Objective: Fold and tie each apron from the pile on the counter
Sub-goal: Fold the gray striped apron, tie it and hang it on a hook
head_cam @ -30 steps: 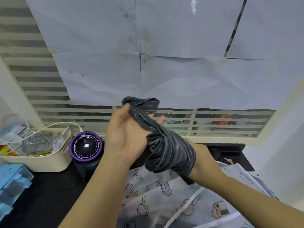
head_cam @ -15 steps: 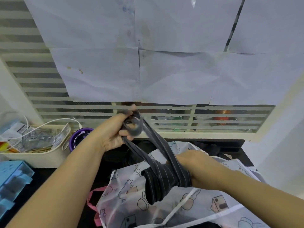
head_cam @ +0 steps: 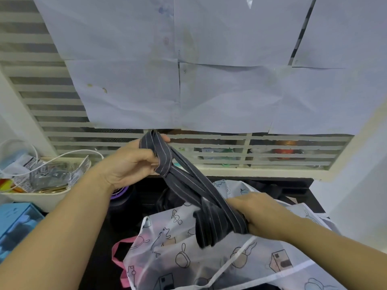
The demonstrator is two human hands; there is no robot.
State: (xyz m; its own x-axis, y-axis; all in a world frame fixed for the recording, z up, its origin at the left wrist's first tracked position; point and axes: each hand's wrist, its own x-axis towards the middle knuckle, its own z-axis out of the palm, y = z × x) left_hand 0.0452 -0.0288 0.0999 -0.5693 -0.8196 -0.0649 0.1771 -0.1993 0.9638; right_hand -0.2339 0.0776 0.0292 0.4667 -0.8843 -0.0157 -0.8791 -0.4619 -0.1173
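Striped apron (head_cam: pixel 217 225) is being tied; printed apron (head_cam: pixel 188 258) is waiting unfolded.
Left hand (head_cam: pixel 127 162) is gripping the strap (head_cam: pixel 184 181), right hand (head_cam: pixel 257 214) clamping the bundle.

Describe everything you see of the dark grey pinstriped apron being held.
The dark grey pinstriped apron looks like thin woven cloth with fine pale stripes. Its body is bunched into a roll gripped by the right hand; its straps stretch up and left to the left hand, which grips their looped end. Below the roll lies a white printed apron.
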